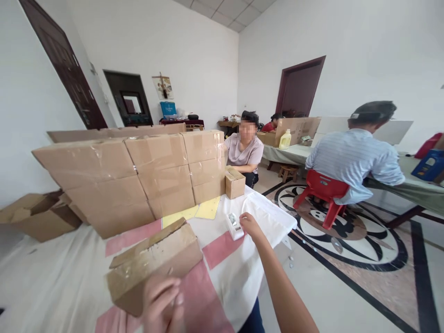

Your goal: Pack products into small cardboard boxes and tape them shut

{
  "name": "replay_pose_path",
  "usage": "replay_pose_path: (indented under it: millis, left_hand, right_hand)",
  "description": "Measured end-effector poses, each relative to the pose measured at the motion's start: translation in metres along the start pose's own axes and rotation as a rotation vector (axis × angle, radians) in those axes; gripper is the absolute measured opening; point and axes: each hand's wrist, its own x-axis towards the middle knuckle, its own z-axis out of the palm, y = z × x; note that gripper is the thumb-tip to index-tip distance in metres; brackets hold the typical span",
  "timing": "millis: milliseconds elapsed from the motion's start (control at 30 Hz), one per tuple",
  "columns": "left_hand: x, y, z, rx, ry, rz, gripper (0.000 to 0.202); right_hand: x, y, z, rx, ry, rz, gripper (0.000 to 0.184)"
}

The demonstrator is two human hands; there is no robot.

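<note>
My left hand [162, 300] is low in the view, blurred, in front of a long cardboard box [156, 259] lying on the table. Its thumb and fingers are pinched together; whatever they hold is too small or blurred to name. My right hand [251, 225] reaches out to the right edge of a small white box [234, 227] that has a silvery patch and a dark opening on top. The fingertips there are closed together at the box's side, and I cannot make out what is between them.
Stacked cardboard boxes [163, 175] form a wall across the table's far left. A small carton [235, 182] stands at their right end. One person [244, 152] sits beyond the table; another [357, 157] sits right on a red chair [321, 189]. An open carton [41, 217] lies far left.
</note>
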Motion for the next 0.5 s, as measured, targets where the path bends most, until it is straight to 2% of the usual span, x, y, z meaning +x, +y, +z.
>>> replay_pose_path:
  millis: [100,200,300,400,500]
  left_hand:
    - [0.059,0.040,0.035,-0.126,-0.018,0.013,0.041]
    - [0.104,0.059,0.073,-0.245,-0.068,0.023,0.039]
    - [0.135,0.057,0.114,-0.333,-0.137,-0.042,0.048]
    - [0.159,0.050,0.152,-0.412,-0.207,-0.115,0.071]
    - [0.173,0.044,0.182,-0.441,-0.242,-0.190,0.074]
  right_hand:
    - [-0.005,0.000,-0.010,-0.009,-0.016,-0.015,0.006]
    - [-0.008,0.000,-0.015,-0.037,-0.077,-0.004,0.011]
    - [-0.009,-0.001,-0.015,-0.054,-0.123,0.012,0.016]
    - [-0.010,-0.003,-0.013,-0.060,-0.150,0.028,0.018]
    - [-0.009,-0.004,-0.014,-0.074,-0.173,0.051,0.019]
